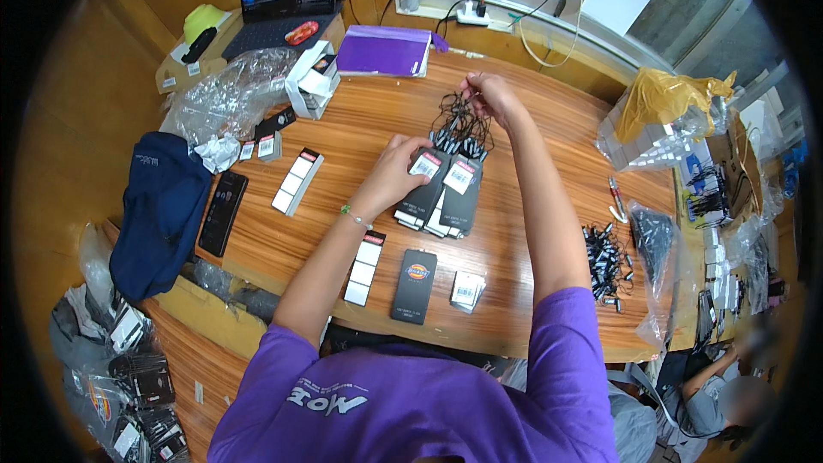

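Two side-by-side piles of black hang tags (460, 206) with white barcode stickers lie on the table before me. My left hand (396, 178) grips the left pile at its upper left edge, thumb and fingers on the tags. From the far ends of both piles runs a tangle of black string cords (467, 124) with small dark plastic ends. Beyond the piles, my right hand (490, 99) pinches some of these cords at their far end. Nearer to me lie a single black tag (414, 286), a strip of white stickers (365, 268) and a small stack of white barcode cards (466, 290).
A heap of loose cord fasteners (607, 264) and a plastic bag (653, 244) lie at the right. On the left are another sticker stack (297, 182), a phone (223, 214) and a navy cloth bag (161, 210). A purple folder (383, 51) and a laptop (283, 0) stand at the back.
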A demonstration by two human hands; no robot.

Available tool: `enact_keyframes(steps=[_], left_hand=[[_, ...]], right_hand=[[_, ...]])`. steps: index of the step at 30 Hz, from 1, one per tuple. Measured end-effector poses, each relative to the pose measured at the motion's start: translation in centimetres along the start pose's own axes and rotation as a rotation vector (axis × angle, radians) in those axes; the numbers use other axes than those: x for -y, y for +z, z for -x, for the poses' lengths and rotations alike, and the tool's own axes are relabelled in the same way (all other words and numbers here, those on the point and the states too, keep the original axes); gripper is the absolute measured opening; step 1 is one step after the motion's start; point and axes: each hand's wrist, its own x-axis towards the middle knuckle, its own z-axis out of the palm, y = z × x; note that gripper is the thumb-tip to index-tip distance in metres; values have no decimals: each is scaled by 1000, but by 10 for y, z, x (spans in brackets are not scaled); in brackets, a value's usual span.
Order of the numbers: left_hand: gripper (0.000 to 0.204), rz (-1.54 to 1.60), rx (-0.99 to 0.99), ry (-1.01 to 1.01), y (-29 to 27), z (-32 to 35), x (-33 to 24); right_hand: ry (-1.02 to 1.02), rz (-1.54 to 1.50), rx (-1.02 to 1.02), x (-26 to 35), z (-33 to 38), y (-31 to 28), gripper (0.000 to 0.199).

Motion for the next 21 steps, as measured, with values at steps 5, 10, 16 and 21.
enact_keyframes(steps=[5, 10, 16, 21], left_hand=[[64, 143, -107, 29, 19, 17, 5], [56, 24, -256, 97, 14, 42, -30], [56, -346, 375, 149, -13, 102, -56], [60, -430, 348, 78, -4, 123, -42]], right_hand=[[68, 11, -6, -31, -30, -1, 21], [184, 156, -45, -33, -25, -15, 19], [-548, 522, -349, -41, 94, -29, 27], [-255, 624, -11, -66, 256, 40, 19]])
